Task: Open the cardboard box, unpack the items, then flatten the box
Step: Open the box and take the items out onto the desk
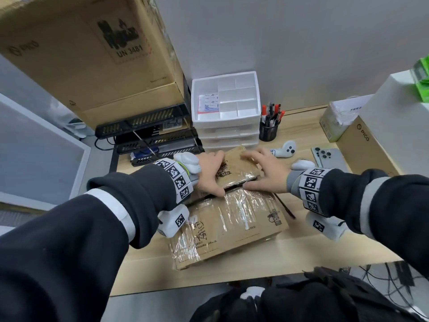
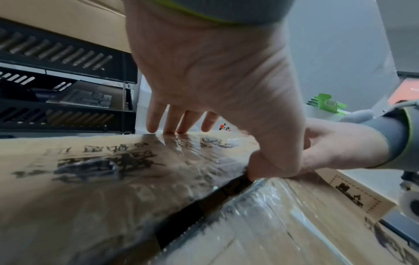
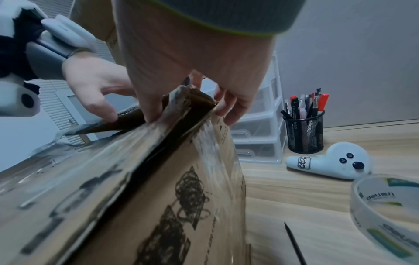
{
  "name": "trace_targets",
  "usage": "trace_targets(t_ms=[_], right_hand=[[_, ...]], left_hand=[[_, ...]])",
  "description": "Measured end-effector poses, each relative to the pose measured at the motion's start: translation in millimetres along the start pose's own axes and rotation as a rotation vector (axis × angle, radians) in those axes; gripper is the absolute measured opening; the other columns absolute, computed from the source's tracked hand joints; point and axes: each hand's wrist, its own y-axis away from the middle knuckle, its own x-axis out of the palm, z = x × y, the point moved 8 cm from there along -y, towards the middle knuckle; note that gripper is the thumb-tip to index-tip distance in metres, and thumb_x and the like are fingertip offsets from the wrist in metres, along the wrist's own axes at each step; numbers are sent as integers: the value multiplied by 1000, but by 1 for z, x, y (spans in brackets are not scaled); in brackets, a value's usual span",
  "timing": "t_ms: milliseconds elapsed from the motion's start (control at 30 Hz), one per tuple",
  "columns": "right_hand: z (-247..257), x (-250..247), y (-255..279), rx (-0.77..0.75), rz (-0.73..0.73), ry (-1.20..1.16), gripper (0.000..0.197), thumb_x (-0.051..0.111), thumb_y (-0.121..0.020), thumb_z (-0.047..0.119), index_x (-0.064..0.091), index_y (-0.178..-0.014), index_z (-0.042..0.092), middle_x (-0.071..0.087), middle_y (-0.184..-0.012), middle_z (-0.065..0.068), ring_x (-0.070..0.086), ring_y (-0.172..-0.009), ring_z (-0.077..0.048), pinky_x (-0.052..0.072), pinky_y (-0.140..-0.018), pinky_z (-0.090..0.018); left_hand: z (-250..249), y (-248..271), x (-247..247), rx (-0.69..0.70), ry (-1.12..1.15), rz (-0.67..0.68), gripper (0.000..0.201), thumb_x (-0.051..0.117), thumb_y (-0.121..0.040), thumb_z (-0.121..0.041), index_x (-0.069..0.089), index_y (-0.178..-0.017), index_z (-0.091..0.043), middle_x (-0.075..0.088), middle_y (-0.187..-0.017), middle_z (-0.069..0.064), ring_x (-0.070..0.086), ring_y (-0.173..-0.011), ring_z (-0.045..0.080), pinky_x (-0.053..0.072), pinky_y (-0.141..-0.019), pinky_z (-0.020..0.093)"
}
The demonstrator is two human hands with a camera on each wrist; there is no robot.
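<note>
Prying at the seam, both thumbs tuck under the far flap (image 1: pixel 234 168) of the cardboard box (image 1: pixel 228 226) on the bench (image 1: pixel 308 247). The left hand (image 1: pixel 210 173) and right hand (image 1: pixel 267 173) pinch that flap, fingers (image 2: pixel 172 120) spread over its top. Wrinkled tape could tear the card or let slick fingers slip. Beyond the fingertips, the pen cup (image 1: pixel 268 129) and controller (image 1: pixel 284 149) could be knocked if the flap springs free.
</note>
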Motion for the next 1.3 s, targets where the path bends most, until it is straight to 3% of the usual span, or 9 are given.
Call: trace_targets(t_ms=[167, 333, 533, 633, 800, 933, 1033, 1167, 1300], right_hand=[[-1, 6, 0, 74, 44, 42, 97, 84, -67, 48, 34, -148, 27, 42, -140, -5, 52, -124, -24, 46, -106, -44], [-7, 10, 1, 188, 67, -30, 104, 89, -65, 43, 28, -146, 18, 56, -125, 0, 58, -111, -19, 49, -97, -35], [-15, 6, 11, 218, 27, -15, 50, 80, -62, 62, 56, -86, 25, 66, -81, 3, 64, -74, -15, 55, -70, -35], [-12, 6, 17, 174, 21, -135, 32, 79, -80, 41, 56, -74, 20, 56, -67, 5, 52, -61, -10, 43, -55, -15], [-13, 8, 16, 141, 15, -186, 9, 66, -91, 16, 59, -87, 15, 53, -71, 5, 51, -63, -11, 46, -70, -32], [-10, 5, 14, 130, 18, -153, 25, 65, -92, 13, 49, -77, 25, 56, -70, 6, 52, -59, -9, 45, -64, -26], [-13, 7, 11, 148, 14, -148, 23, 71, -88, 16, 49, -91, 21, 57, -77, 5, 54, -63, -11, 49, -66, -33], [-3, -8, 4, 106, -129, -154, 78, 83, -76, 22, 35, -137, 24, 52, -109, 2, 60, -67, -14, 55, -66, -35], [14, -1, -11, 46, -60, 21, 69, 74, -80, 22, 43, -141, 31, 58, -131, -3, 63, -109, -22, 53, -95, -43]], left_hand=[[2, 4, 1, -3, 35, 21, 79, 72, -55, -63, 32, -105, -18, 52, -80, -3, 58, -69, 19, 56, -64, 39], [2, 4, 2, -5, 61, 62, 87, 67, -50, -67, 36, -115, -17, 60, -90, -1, 62, -75, 21, 58, -70, 41], [3, 4, 5, -3, 81, 72, 90, 63, -47, -69, 38, -117, -18, 61, -95, 0, 63, -80, 22, 58, -74, 41], [2, 4, 4, 5, 83, 86, 86, 67, -53, -66, 39, -118, -17, 62, -96, 1, 63, -80, 23, 58, -75, 41], [2, 5, 1, 0, 99, 81, 83, 71, -60, -59, 40, -121, -14, 62, -98, 4, 63, -83, 25, 58, -75, 43], [1, 8, -1, 3, 120, 78, 79, 75, -66, -54, 39, -123, -12, 61, -93, 3, 62, -80, 23, 57, -72, 42], [1, 11, 0, 7, 139, 80, 79, 75, -67, -52, 39, -125, -12, 61, -93, 3, 62, -80, 22, 57, -72, 42], [3, 15, 0, 9, 141, 56, 83, 76, -67, -53, 39, -130, -13, 63, -102, 5, 63, -85, 24, 57, -77, 43], [5, 15, 2, -1, 149, 45, 89, 73, -65, -58, 36, -133, -14, 63, -103, 5, 63, -85, 24, 57, -77, 43]])
